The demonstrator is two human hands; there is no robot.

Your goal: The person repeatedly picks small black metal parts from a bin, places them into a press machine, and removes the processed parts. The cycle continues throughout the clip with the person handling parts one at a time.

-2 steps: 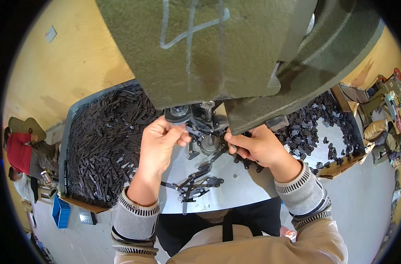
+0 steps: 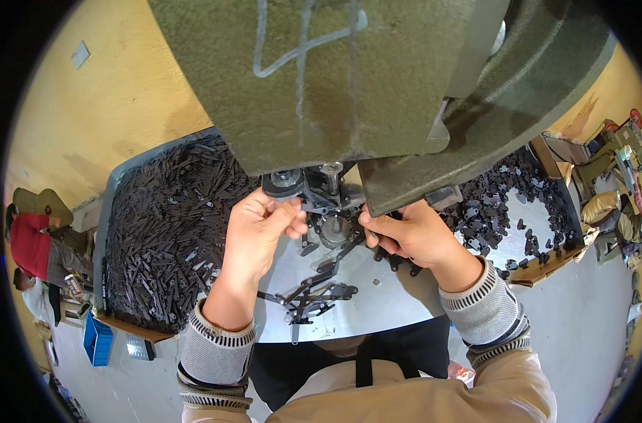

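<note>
Small dark metal part (image 2: pixel 308 248): pinched at the left hand's fingertips, right at the tooling under the press head.
Left hand (image 2: pixel 259 233): fingers curled and pinching that part.
Right hand (image 2: pixel 411 236): closed on another dark piece (image 2: pixel 372 235) beside the die post (image 2: pixel 331 176).
Risk: I'd judge both hands too close under the green press head (image 2: pixel 349 77); a stroke could catch fingertips, or a skewed part could jam.
Edges: assembled linkages (image 2: pixel 310 296) lie near the table (image 2: pixel 384 303) front edge and could be swept off.
Room: cramped; heaped strips in the left bin (image 2: pixel 169 233), loose pieces in the right tray (image 2: pixel 504 211); only the table's middle is open.
</note>
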